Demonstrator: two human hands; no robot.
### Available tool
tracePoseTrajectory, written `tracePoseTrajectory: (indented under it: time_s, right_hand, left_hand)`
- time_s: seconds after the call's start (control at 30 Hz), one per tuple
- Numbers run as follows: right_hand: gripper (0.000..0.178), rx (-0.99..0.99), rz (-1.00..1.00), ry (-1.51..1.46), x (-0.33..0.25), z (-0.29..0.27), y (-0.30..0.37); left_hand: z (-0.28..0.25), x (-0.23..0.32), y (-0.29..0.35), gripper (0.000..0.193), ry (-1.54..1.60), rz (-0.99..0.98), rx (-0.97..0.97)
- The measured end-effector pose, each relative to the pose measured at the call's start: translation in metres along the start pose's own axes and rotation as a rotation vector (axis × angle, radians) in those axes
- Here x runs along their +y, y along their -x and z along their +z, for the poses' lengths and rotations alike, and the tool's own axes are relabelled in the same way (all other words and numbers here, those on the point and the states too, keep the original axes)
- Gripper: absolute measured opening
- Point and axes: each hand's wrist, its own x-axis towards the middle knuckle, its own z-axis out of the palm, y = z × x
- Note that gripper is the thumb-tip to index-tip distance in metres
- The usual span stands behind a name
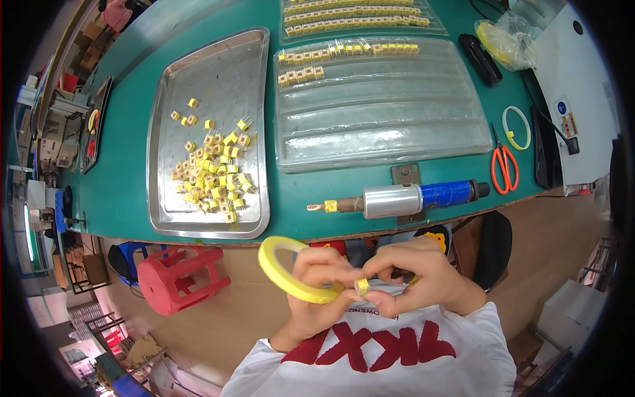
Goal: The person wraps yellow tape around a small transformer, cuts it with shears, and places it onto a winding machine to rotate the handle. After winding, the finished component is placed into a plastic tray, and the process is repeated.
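Observation:
My left hand (317, 288) is closed, with a roll of yellow tape (278, 276) held against its fingers. My right hand (420, 271) is pinched on a small yellow-taped coil (362, 286), and the left fingertips meet it there. Both hands are in front of the bench edge, close to my body. A dark item (400, 274) shows inside the right hand, too covered to name. Just beyond the hands lies a motor-like tool (393, 200) with a silver body and blue end; a yellow-wrapped piece (331, 206) sits on its shaft.
On the green bench (119, 192), a metal tray (198, 66) holds a heap of yellow coils (211, 172). A clear plastic tray (383, 126) has coils in its far rows, with another filled tray (357, 20) behind. Orange-handled scissors (504, 171) lie right. A red stool (165, 284) stands left.

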Motion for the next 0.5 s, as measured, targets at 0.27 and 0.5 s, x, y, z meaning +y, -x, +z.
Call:
tracePoseTrajectory:
  time_s: [0.27,0.5]
  right_hand:
    - [0.037,0.077,-0.419,0.423,0.003,-0.001,0.0]
    - [0.032,0.0,-0.275,-0.045,0.005,-0.012,-0.003]
  left_hand:
    - [-0.004,-0.004,0.005,0.039,0.269,-0.139,-0.079]
    - [-0.003,-0.006,0.003,0.025,0.436,-0.153,-0.188]
